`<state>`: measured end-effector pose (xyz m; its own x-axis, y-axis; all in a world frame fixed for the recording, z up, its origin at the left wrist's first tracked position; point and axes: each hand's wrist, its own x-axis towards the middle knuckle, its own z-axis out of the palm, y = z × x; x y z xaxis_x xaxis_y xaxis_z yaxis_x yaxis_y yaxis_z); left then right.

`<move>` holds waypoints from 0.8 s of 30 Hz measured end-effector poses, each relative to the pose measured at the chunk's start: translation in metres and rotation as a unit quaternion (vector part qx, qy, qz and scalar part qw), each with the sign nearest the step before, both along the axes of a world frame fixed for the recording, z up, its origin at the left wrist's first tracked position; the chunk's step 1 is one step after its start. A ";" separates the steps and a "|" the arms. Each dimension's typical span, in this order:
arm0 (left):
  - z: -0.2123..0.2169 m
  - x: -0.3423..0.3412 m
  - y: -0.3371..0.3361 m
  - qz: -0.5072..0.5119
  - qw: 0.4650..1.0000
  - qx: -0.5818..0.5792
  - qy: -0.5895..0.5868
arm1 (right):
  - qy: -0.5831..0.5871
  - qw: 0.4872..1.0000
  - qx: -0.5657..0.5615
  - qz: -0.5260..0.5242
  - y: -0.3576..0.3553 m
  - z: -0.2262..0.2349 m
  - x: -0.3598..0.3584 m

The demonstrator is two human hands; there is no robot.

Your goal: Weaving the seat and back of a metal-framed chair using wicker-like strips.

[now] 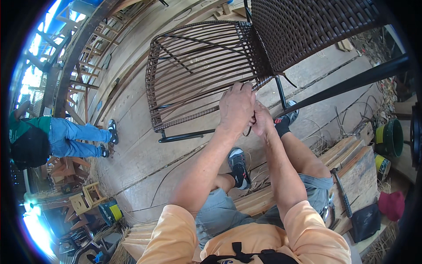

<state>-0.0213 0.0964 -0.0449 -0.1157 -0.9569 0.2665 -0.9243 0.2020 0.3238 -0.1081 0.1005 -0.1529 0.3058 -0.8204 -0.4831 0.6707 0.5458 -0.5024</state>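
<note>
Landmark: chair frame (pixel 206 75), dark metal, lying tipped on the plank floor (pixel 145 149), half woven with brown wicker strands.

1. Co-worker (pixel 57 136), far left of the chair frame; blue trousers, green top, crouched among wooden pieces; hands not seen.
2. Yellow-and-blue can (pixel 110 211), below and left of the chair frame, on the floor edge.
3. Left hand (pixel 236 108), at the chair frame's lower edge; fingers curled shut, seemingly about a wicker strand (pixel 248 130), though the grip itself is hidden by the knuckles.
4. Right hand (pixel 263 119), touching the left, just right of it; fingers closed, apparently on the same strand, whose dark loop hangs between the two hands.
5. Hammer (pixel 342 193), well below and right of the chair frame, on the plank bench.
6. Green bucket (pixel 390 137), far right.

Handling note, as judgement: keep the strand taut; pull in line with the weave; brace one hand against the frame edge so the row seats tight without kinking.
</note>
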 end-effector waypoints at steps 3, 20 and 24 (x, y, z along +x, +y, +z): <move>0.007 0.003 -0.005 -0.011 1.000 0.004 0.029 | -0.034 0.999 -0.011 0.034 -0.009 -0.007 0.003; 0.028 0.040 -0.004 -0.008 0.999 0.041 -0.022 | -0.131 0.931 -0.305 0.151 -0.062 -0.011 0.024; 0.028 0.031 -0.008 -0.036 0.998 -0.029 -0.045 | -0.152 0.950 -0.252 0.106 -0.049 0.015 0.016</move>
<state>0.0098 0.0879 -0.0172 -0.2093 -0.9287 0.3061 -0.9318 0.2843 0.2256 -0.0926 0.0520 -0.1379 0.5525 -0.8285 0.0910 0.7279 0.4264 -0.5370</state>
